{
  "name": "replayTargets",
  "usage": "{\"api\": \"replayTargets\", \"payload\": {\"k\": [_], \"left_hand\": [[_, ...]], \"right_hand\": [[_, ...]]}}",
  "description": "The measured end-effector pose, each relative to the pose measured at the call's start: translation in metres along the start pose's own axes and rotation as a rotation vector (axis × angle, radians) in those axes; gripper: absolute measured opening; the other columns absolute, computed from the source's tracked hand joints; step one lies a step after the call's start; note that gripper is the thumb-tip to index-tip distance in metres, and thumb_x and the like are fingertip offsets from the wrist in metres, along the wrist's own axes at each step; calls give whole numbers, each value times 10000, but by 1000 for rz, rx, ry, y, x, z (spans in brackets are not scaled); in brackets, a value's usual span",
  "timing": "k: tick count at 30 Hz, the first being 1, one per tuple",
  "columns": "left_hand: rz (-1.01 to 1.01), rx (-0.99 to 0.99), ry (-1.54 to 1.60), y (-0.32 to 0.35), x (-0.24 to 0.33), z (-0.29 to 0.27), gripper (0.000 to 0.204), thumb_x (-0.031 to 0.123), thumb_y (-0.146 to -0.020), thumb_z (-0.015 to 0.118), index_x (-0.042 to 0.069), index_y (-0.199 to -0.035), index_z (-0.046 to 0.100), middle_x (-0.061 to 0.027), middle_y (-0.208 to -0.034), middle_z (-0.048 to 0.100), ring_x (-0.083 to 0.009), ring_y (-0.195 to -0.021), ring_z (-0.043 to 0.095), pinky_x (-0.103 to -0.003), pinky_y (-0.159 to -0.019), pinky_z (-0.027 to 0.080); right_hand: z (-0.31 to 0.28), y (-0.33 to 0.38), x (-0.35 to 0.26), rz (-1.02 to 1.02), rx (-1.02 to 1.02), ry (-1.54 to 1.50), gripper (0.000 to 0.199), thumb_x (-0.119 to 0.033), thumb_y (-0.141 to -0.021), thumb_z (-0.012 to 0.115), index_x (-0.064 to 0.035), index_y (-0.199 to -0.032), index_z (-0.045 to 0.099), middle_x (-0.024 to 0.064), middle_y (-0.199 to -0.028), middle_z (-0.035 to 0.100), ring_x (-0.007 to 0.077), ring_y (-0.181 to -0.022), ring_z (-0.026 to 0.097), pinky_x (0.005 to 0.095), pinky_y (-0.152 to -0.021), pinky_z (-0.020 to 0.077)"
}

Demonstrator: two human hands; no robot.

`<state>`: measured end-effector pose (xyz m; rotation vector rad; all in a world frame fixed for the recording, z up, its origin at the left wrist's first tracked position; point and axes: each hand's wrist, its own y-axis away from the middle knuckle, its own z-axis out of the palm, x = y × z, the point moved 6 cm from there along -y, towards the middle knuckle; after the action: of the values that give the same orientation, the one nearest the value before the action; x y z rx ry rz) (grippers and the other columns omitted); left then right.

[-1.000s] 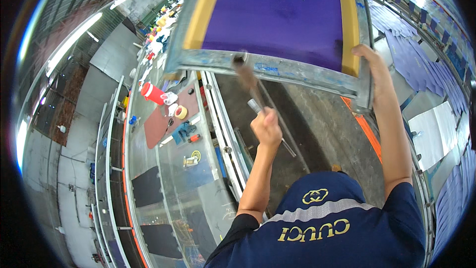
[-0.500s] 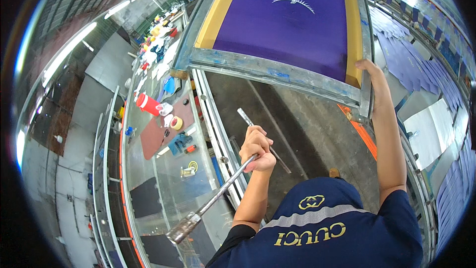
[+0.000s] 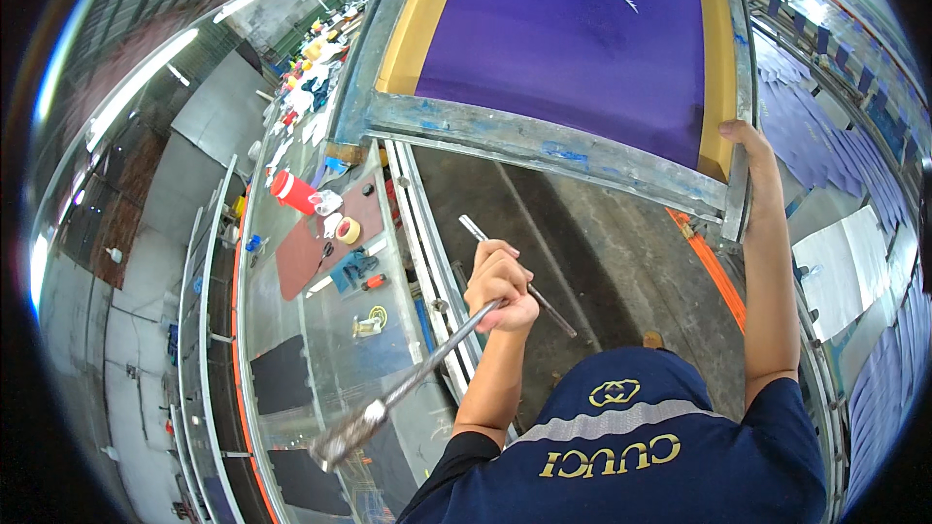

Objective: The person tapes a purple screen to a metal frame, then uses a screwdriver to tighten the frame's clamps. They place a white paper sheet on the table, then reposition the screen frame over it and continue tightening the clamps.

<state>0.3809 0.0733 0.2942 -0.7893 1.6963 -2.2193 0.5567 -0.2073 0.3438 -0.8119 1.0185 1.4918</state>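
My left hand (image 3: 502, 283) grips the squeegee (image 3: 408, 383), its long axis slanting down-left, away from the screen frame (image 3: 544, 141); my right hand (image 3: 752, 150) clasps that frame's near-right corner.

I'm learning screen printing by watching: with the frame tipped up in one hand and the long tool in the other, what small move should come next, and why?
Probably lower the frame flat. The right hand holds its corner tilted up, while the left hand has the long tool swung down and away from the purple mesh, so nothing blocks it.
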Motion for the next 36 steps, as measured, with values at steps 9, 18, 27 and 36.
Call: {"api": "replayTargets", "payload": {"k": [9, 18, 27, 36], "left_hand": [[2, 34, -1, -2, 8, 4, 745, 726, -994, 71, 144, -651, 386, -9, -425, 403, -164, -394, 442, -386, -693, 461], [-104, -22, -24, 5, 0, 6, 737, 723, -1002, 99, 144, -637, 374, -6, -423, 385, -168, -391, 434, -379, -673, 465], [-125, -61, -56, 6, -5, 8, 717, 710, -1010, 109, 143, -670, 390, -11, -419, 379, -162, -384, 386, -378, -677, 466], [-124, -76, -56, 7, -8, 7, 706, 707, -1013, 128, 145, -675, 390, -10, -419, 382, -162, -392, 393, -376, -680, 465]], "right_hand": [[-18, -19, 11, -107, -15, 27, 423, -254, -758, 696, -89, -1129, 574, 35, -935, 577, 165, -816, 587, 328, -732, 487], [-25, -11, -1, -340, 1, -15, 538, -221, -772, 650, -26, -1266, 559, 93, -1004, 627, 183, -852, 644, 322, -728, 541], [-32, -15, -7, -429, -26, -58, 491, -182, -802, 657, -4, -1250, 566, 76, -1000, 637, 151, -863, 646, 291, -754, 535], [-32, -16, -4, -424, -25, -59, 488, -169, -821, 637, 1, -1273, 561, 81, -1025, 646, 155, -863, 657, 287, -750, 544]]}}
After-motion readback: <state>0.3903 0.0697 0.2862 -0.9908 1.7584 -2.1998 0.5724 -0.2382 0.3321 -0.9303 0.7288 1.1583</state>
